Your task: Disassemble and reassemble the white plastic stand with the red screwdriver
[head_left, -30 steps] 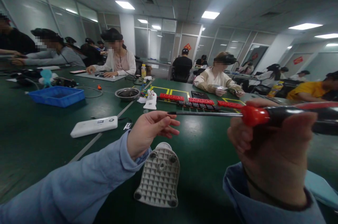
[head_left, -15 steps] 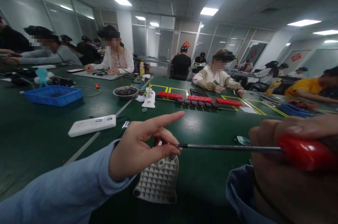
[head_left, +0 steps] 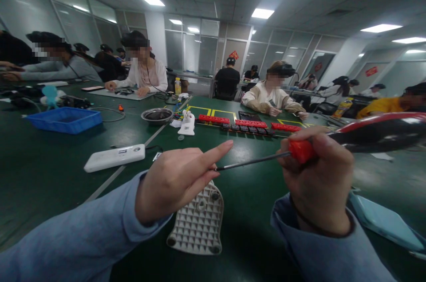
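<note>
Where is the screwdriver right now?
In the head view, the screwdriver is right of centre, gripped in the right hand, with its tip at the fingers of the left hand.

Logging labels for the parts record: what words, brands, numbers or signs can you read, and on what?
No text can be read.
White device: marks on top, too small.
Tag: too small.
Red wall signs: blurred.
Bottle: label blurred.
Screwdriver: no legible print.
</note>
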A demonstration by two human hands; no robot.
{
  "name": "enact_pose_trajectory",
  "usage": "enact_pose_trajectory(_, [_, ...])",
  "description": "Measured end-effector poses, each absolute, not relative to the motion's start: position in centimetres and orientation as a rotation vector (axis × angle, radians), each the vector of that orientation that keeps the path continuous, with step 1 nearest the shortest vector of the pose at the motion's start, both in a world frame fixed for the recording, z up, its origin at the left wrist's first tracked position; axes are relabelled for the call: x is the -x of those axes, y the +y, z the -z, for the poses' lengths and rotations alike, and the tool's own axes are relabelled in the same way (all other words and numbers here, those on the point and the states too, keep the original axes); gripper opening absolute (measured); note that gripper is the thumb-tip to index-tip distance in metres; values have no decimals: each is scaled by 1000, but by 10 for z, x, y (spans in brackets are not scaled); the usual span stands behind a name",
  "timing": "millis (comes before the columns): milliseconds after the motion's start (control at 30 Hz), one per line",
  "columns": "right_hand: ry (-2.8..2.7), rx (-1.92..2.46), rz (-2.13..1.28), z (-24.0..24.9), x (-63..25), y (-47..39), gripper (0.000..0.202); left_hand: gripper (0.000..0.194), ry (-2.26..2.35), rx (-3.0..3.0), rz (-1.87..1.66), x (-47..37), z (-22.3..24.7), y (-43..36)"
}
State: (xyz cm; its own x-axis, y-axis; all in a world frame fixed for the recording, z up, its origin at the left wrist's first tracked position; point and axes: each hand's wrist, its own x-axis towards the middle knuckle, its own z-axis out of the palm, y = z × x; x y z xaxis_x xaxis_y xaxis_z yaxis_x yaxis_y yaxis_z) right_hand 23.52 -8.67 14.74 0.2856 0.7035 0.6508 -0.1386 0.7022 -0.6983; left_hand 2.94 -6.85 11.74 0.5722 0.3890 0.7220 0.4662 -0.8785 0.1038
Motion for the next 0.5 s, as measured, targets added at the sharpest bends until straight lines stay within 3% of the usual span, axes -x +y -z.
enact_pose_trajectory(367, [-1029, 558, -676, -141, -230, -72, 16, 59, -805, 2682, 1273, -29, -121, -70])
enact_pose_trajectory(500, [-974, 571, -659, -143, -231, -71, 17, 49, -1082, 2686, 1441, -23, -124, -55])
